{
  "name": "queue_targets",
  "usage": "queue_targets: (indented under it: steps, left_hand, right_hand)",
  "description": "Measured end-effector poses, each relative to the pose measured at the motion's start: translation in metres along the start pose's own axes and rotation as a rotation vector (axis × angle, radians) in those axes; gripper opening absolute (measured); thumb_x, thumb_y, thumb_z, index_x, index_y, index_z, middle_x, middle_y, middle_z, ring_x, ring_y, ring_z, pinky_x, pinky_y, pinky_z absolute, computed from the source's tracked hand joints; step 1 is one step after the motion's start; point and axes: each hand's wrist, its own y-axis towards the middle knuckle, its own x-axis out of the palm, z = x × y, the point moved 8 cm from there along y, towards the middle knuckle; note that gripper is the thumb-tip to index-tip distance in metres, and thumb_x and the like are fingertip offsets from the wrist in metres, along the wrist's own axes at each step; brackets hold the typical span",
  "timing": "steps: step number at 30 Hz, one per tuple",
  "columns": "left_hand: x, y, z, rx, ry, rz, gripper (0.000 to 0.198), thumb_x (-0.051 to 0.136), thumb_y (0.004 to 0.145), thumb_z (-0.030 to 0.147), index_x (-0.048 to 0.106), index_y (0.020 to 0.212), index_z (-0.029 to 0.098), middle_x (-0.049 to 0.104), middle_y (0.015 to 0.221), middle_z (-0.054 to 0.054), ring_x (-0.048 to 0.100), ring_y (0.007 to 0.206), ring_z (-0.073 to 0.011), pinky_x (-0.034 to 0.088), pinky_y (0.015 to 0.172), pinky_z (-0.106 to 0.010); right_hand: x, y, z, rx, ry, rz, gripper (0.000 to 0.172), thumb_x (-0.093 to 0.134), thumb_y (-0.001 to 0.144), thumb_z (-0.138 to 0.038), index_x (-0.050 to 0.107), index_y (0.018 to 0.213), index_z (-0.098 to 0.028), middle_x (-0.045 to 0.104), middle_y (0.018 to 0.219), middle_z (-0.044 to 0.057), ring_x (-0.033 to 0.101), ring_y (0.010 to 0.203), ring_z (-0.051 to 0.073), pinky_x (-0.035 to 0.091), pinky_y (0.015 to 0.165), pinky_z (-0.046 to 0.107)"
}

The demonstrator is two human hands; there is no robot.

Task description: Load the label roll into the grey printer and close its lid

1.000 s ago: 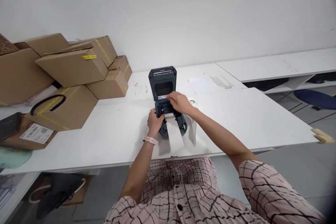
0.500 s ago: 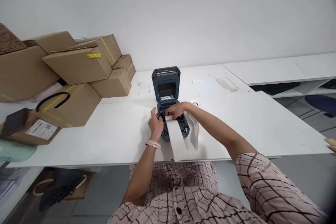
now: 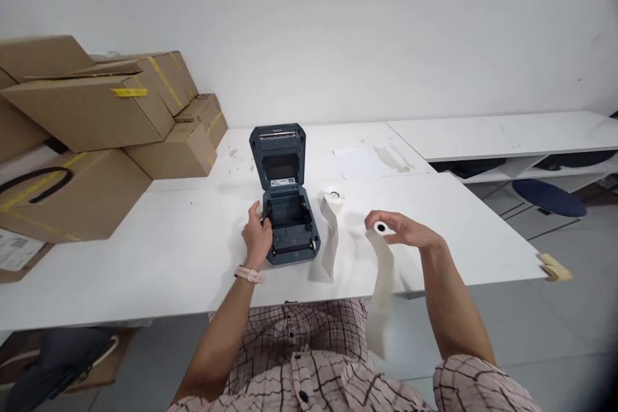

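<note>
A dark label printer [image 3: 292, 235] stands on the white table with its lid [image 3: 279, 158] raised and its inside bare of any roll. My left hand [image 3: 257, 236] grips the printer's left side wall, the thumb over the edge and a finger stretched upward. To the right of the printer, my right hand [image 3: 403, 230] holds a small paper roll [image 3: 381, 228] by its ends, raised off the table. From it a long loose strip [image 3: 383, 290] hangs past the table's front edge. Another paper roll [image 3: 335, 198] lies beside the printer, its unwound strip [image 3: 330, 244] trailing forward.
Cardboard boxes [image 3: 96, 112] are piled on the left of the table [image 3: 203, 257]. A sheet of paper [image 3: 355, 162] lies toward the back. At the right are a blue stool [image 3: 549, 197] and a yellowish object [image 3: 554, 268] at the table's corner.
My right hand has lifted the small paper roll out of the printer and carried it right. My left hand stays on the printer's left side. The view has turned rightward.
</note>
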Motion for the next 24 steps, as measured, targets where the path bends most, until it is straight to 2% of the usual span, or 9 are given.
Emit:
queue_targets:
  steps: [4, 7, 10, 13, 15, 18, 21, 24]
  left_hand:
    - [0.001, 0.001, -0.003, 0.004, -0.004, 0.008, 0.057, 0.052, 0.090, 0.021, 0.046, 0.146, 0.022, 0.071, 0.126, -0.014, 0.069, 0.113, -0.0292, 0.048, 0.101, -0.045]
    - [0.000, 0.001, -0.006, -0.011, -0.013, 0.022, 0.056, 0.054, 0.089, 0.022, 0.048, 0.145, 0.023, 0.072, 0.124, -0.014, 0.070, 0.109, -0.0284, 0.049, 0.100, -0.045]
    - [-0.001, 0.002, -0.006, -0.032, -0.022, 0.033, 0.056, 0.056, 0.087, 0.023, 0.050, 0.143, 0.024, 0.074, 0.119, -0.012, 0.070, 0.109, -0.0278, 0.048, 0.101, -0.045]
    - [0.000, 0.002, -0.005, -0.024, -0.037, 0.023, 0.057, 0.056, 0.087, 0.023, 0.050, 0.143, 0.026, 0.075, 0.117, -0.009, 0.070, 0.109, -0.0269, 0.048, 0.102, -0.045]
    - [0.000, 0.002, -0.005, -0.013, -0.043, 0.022, 0.057, 0.056, 0.087, 0.023, 0.050, 0.144, 0.027, 0.075, 0.116, -0.009, 0.069, 0.113, -0.0268, 0.048, 0.102, -0.045]
    - [0.000, 0.002, -0.006, -0.014, -0.052, 0.029, 0.057, 0.056, 0.088, 0.024, 0.050, 0.144, 0.027, 0.076, 0.116, -0.009, 0.067, 0.118, -0.0269, 0.046, 0.105, -0.045]
    - [0.000, 0.002, -0.006, -0.022, -0.050, 0.024, 0.057, 0.057, 0.087, 0.024, 0.050, 0.144, 0.029, 0.075, 0.117, -0.008, 0.068, 0.117, -0.0269, 0.046, 0.105, -0.045]
    - [0.001, 0.003, -0.006, -0.025, -0.048, 0.015, 0.057, 0.057, 0.087, 0.025, 0.050, 0.144, 0.029, 0.075, 0.118, -0.008, 0.068, 0.115, -0.0268, 0.046, 0.105, -0.046]
  right_hand:
    - [-0.006, 0.024, 0.061, 0.174, 0.046, 0.225, 0.035, 0.078, 0.069, -0.032, 0.064, 0.099, -0.021, 0.063, 0.096, 0.004, 0.057, 0.090, 0.022, 0.045, 0.088, 0.040]
    - [0.000, 0.044, 0.087, 0.201, 0.073, 0.281, 0.036, 0.074, 0.066, -0.028, 0.063, 0.099, -0.019, 0.064, 0.094, 0.003, 0.057, 0.085, 0.020, 0.046, 0.083, 0.037]
    - [-0.003, 0.046, 0.094, 0.192, 0.073, 0.256, 0.046, 0.074, 0.065, -0.024, 0.066, 0.110, -0.020, 0.067, 0.114, 0.007, 0.059, 0.099, 0.023, 0.047, 0.091, 0.040]
    - [-0.013, 0.037, 0.092, 0.176, 0.097, 0.155, 0.065, 0.075, 0.069, -0.024, 0.061, 0.132, -0.026, 0.057, 0.144, 0.009, 0.054, 0.127, 0.028, 0.041, 0.108, 0.046]
    - [-0.019, 0.034, 0.091, 0.181, 0.093, 0.091, 0.067, 0.076, 0.072, -0.026, 0.059, 0.138, -0.028, 0.053, 0.151, 0.008, 0.049, 0.137, 0.028, 0.034, 0.116, 0.049]
    - [-0.014, 0.040, 0.093, 0.206, 0.070, 0.033, 0.059, 0.079, 0.071, -0.028, 0.067, 0.128, -0.025, 0.060, 0.142, 0.008, 0.054, 0.132, 0.027, 0.035, 0.116, 0.049]
    - [-0.005, 0.047, 0.099, 0.229, 0.043, 0.066, 0.046, 0.078, 0.071, -0.030, 0.070, 0.115, -0.021, 0.069, 0.122, 0.008, 0.064, 0.113, 0.025, 0.047, 0.103, 0.046]
    - [-0.001, 0.046, 0.101, 0.241, -0.002, 0.112, 0.041, 0.077, 0.071, -0.030, 0.070, 0.110, -0.020, 0.071, 0.113, 0.007, 0.065, 0.101, 0.023, 0.050, 0.095, 0.044]
